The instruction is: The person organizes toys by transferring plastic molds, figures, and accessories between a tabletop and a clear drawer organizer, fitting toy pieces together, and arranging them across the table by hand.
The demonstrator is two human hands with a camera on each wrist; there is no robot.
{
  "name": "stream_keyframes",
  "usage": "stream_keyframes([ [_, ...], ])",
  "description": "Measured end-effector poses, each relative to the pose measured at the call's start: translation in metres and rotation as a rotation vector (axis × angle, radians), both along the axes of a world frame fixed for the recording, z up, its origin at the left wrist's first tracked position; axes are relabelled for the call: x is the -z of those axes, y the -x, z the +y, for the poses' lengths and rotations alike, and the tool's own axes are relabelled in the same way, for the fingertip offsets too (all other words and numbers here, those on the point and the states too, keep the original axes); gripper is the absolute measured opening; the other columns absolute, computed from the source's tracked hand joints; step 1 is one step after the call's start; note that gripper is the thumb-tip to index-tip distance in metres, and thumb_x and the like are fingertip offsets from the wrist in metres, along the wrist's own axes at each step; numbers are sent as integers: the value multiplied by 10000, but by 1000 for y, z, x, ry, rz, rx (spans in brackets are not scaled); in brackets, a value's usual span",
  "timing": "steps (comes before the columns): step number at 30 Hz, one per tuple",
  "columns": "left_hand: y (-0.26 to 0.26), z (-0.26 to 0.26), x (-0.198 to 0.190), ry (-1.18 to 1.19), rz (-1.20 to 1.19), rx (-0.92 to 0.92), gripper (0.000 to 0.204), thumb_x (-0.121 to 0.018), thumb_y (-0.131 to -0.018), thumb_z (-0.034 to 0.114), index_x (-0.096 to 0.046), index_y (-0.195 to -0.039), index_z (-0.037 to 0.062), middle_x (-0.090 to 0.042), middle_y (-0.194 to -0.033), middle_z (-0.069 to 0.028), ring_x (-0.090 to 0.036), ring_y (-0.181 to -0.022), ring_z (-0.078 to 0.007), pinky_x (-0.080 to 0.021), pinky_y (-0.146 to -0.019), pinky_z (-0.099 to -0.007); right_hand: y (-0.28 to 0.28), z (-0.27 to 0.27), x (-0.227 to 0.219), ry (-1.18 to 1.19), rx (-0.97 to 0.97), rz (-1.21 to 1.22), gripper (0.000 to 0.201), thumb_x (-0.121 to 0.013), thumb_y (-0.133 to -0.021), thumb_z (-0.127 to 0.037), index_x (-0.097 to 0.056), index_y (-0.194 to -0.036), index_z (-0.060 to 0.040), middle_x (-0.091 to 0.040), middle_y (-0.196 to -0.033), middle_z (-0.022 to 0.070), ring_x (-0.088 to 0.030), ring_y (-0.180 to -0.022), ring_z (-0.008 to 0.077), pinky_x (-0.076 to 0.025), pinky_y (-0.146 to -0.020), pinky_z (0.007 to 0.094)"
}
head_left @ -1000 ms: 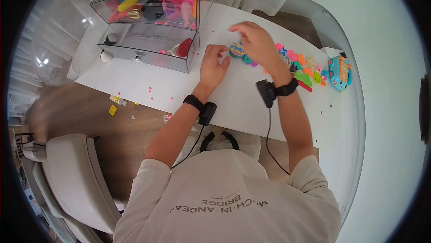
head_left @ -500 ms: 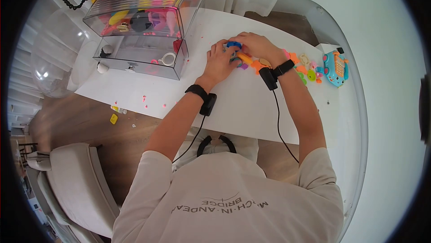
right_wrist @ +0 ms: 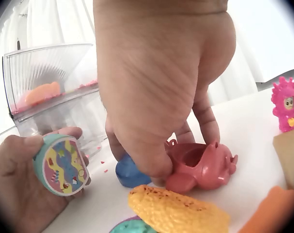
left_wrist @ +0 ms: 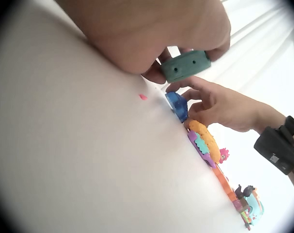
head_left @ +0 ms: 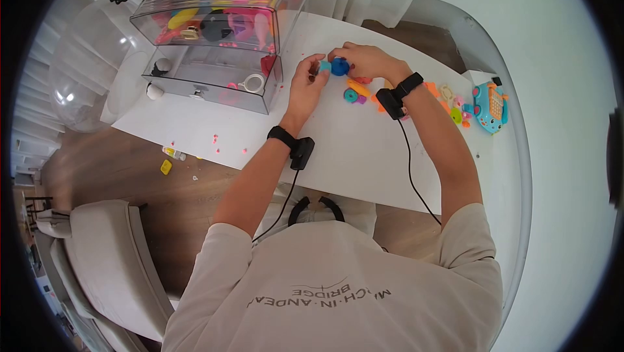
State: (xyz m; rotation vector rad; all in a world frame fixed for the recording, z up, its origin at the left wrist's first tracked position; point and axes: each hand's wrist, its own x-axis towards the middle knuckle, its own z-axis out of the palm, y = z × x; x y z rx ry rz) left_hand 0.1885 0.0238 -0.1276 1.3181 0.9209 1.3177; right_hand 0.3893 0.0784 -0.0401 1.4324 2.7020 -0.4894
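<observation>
My left hand (head_left: pixel 305 85) holds a round teal toy (right_wrist: pixel 62 165) with a colourful patterned face between thumb and fingers. In the left wrist view, two small dark holes show on the toy's edge. Just to the right, my right hand (head_left: pixel 370 63) reaches down and pinches a blue rounded plastic piece (left_wrist: pixel 177 106) at the tabletop. Beside its fingers in the right wrist view sits a red hollow animal-shaped toy (right_wrist: pixel 202 165). A yellow-orange bumpy toy (right_wrist: pixel 176 208) and a teal and purple piece (head_left: pixel 351 96) lie close in front.
A clear drawer box (head_left: pixel 208 89) stands at the left, its lower drawer pulled out and toys in the upper one. Several small colourful toys and a blue toy telephone (head_left: pixel 489 106) lie at the right. Pink bits (head_left: pixel 216 139) dot the white table (head_left: pixel 364 163).
The round teal toy, on the table a second ago, is now in my left hand. My right hand has come down from above the toys to the blue piece, and the hands have parted slightly.
</observation>
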Motion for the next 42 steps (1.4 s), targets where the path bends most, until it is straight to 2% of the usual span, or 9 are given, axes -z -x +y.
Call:
stream_keyframes([
  [6, 13, 12, 5, 265, -493, 150, 463, -435, -1074, 398, -507, -1402, 79, -601, -1194, -83, -608, -1109, -194, -549, -926, -412, -3, 15, -6, 230, 71, 293, 565, -731, -797, -19, -559, -1311, -178, -608, -1125, 96, -656, -886, 210, -541, -774, 338],
  [10, 14, 6, -13, 375, -522, 156, 524, -421, -1087, 476, -457, -1443, 93, -602, -1230, -101, -611, -1162, -211, -574, -905, -440, 12, 0, -26, 352, 136, 602, 523, -728, -834, -24, -571, -1314, -160, -589, -1085, 70, -656, -874, 159, -541, -746, 306],
  [14, 18, 3, -13, 336, -562, 325, 484, -571, -1046, 441, -497, -1371, 90, -603, -1258, -86, -645, -1095, -193, -626, -772, -383, 57, -32, -44, 358, 165, 468, 487, -722, -843, -38, -605, -1303, -147, -604, -1087, 72, -659, -880, 169, -546, -762, 324],
  [16, 20, 7, -7, 343, -523, 382, 453, -607, -1035, 414, -519, -1338, 89, -636, -1211, -83, -671, -1058, -190, -629, -737, -364, 66, -33, -24, -118, -71, 294, 438, -715, -860, -68, -637, -1285, -134, -618, -1087, 70, -663, -862, 164, -554, -721, 316],
  [20, 20, 4, -4, 325, -596, 324, 407, -623, -1032, 348, -542, -1322, 73, -675, -1135, -82, -714, -952, -211, -631, -701, -371, 66, -35, -31, -166, -121, 379, 376, -726, -858, -74, -666, -1228, -91, -637, -1085, 73, -669, -838, 166, -556, -686, 307],
  [22, 20, 1, -9, 317, -637, 281, 368, -619, -1033, 327, -568, -1286, 64, -679, -1118, -81, -717, -934, -213, -629, -684, -370, 71, -50, -65, 1, 223, 588, 303, -711, -857, -62, -697, -1160, -73, -658, -1050, 88, -694, -910, 245, -546, -764, 359],
  [25, 18, 5, -8, 345, -629, 307, 336, -657, -990, 272, -574, -1253, 80, -676, -1061, -67, -710, -935, -189, -611, -645, -337, 87, -58, -91, -217, 119, 855, 249, -736, -853, -93, -718, -1100, -69, -672, -996, 87, -679, -898, 263, -554, -757, 342],
  [31, 7, 5, 15, -17, -191, 247, 259, -679, -1000, 213, -591, -1194, 65, -637, -1056, -19, -626, -961, -107, -532, -786, -274, 183, -60, -72, -681, -298, 593, 112, -726, -874, -125, -723, -972, -71, -705, -1004, 13, -693, -799, 211, -572, -707, 346],
  [42, 6, 8, 16, -42, -411, 377, 232, -686, -998, 135, -567, -1186, 68, -621, -1082, -4, -588, -1017, -97, -504, -919, -272, 190, -43, -35, -328, -260, 255, 265, -641, -830, -33, -743, -1069, -86, -734, -1005, 63, -706, -899, 297, -573, -752, 414],
])
